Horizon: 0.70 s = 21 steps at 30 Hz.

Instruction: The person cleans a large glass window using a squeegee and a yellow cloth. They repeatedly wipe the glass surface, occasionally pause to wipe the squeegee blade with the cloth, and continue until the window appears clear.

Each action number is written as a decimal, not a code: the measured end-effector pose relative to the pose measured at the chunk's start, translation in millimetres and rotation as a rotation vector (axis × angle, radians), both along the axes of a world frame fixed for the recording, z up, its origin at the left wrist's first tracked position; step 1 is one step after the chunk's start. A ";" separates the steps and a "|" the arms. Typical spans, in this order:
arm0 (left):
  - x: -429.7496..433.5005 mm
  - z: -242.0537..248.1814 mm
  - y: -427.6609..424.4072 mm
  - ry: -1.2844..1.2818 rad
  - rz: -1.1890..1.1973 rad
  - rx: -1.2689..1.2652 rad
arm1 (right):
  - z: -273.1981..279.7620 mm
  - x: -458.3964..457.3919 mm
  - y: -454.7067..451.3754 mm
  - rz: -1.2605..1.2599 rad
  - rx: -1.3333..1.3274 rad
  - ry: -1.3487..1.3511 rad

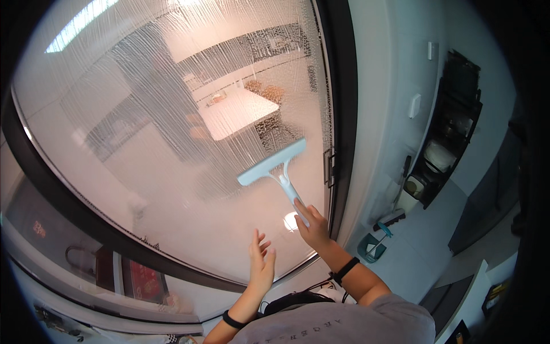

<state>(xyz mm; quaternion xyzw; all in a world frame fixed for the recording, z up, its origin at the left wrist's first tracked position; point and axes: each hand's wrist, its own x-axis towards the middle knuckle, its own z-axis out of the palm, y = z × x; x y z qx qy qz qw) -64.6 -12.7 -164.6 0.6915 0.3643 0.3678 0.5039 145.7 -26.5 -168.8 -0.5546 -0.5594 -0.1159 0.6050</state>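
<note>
My right hand (313,225) grips the handle of a light blue window squeegee (275,161). Its wide head lies tilted against a wet glass door panel (172,189), left of the dark door frame (343,107). Streaks and droplets cover the upper part of the glass; lower down the pane looks hazy. My left hand (262,262) is raised in front of the lower glass, fingers apart, with nothing in it. Each wrist wears a black band.
A door handle (329,167) sits on the frame's right side. Farther right stand a black shelf rack (451,133) with items, a broom (391,218) and a teal dustpan (371,248). Through the glass, a white table (240,114) shows. A dark frame bar (86,219) borders the pane's lower left.
</note>
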 end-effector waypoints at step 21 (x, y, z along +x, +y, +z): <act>-5.1 23.2 31.8 -0.039 0.009 0.013 | -32.1 47.3 3.0 0.059 -0.204 0.135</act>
